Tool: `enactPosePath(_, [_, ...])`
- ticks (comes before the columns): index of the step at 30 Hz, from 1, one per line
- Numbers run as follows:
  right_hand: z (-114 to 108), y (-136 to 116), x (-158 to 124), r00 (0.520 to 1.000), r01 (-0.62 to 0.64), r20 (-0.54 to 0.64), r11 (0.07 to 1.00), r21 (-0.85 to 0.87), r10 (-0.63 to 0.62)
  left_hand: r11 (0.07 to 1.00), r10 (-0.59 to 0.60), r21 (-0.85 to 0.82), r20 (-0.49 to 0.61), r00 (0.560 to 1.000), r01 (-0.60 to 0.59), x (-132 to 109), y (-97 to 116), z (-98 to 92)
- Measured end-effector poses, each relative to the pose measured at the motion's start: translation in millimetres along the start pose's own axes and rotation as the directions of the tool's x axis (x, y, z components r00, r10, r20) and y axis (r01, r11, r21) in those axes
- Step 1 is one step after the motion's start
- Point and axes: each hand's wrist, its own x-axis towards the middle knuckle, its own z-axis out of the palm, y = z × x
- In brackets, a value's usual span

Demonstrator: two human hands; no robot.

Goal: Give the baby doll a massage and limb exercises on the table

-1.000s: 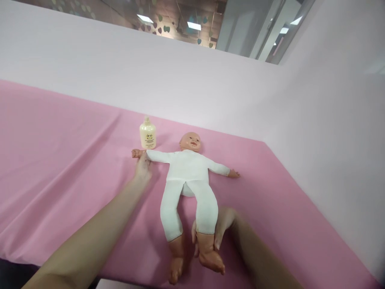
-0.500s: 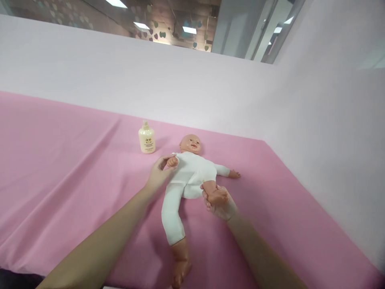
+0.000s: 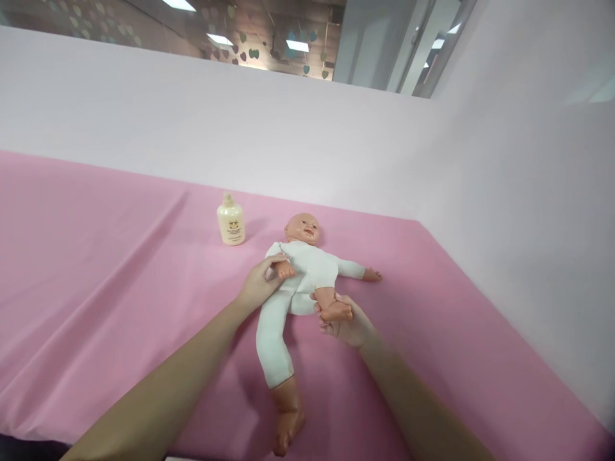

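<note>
A baby doll (image 3: 307, 269) with a white cloth body lies on its back, its head toward the wall. My left hand (image 3: 262, 282) is closed around the doll's forearm at the left, and the doll's small fist shows past my fingers. Lower down at the right, my right hand (image 3: 348, 323) grips the doll's raised, bent leg near the ankle, with the foot above my palm. The other leg lies stretched toward me, and the other arm reaches out flat to the right.
A cream pump bottle (image 3: 231, 224) with a dark printed label stands left of the doll's head. Beneath everything spreads a pink sheet (image 3: 120, 269), wrinkled at the left. A white wall (image 3: 216, 121) with a window above borders the back, and another wall rises at the right.
My left hand has brought the doll's arm inward and down across its body. My right hand and the bent leg have shifted slightly left. The view has moved a little.
</note>
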Motion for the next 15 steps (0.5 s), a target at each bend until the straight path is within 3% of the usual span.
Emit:
enactPosePath(4, [-4,4,-9,0.981,-0.012,0.194,0.995,-0.098,0.031,0.991,-0.01,-0.131,-0.218,0.976,-0.019,7,-4,-5.9])
enactPosePath(8, [-13,9,-14,0.908,-0.106,0.376,0.97,-0.218,0.184,0.917,-0.141,-0.396,-0.425,0.894,-0.043,20,-16,-16.8])
enactPosePath(11, [-16,10,-7,0.802,-0.195,0.49,0.925,-0.325,0.341,0.805,-0.332,-0.593,-0.498,0.801,-0.035,28,-30,-28.7])
enactPosePath(15, [-4,7,6,0.602,-0.225,0.608,0.841,-0.493,0.517,0.605,-0.632,-0.795,-0.44,0.638,0.052,33,-49,-42.6])
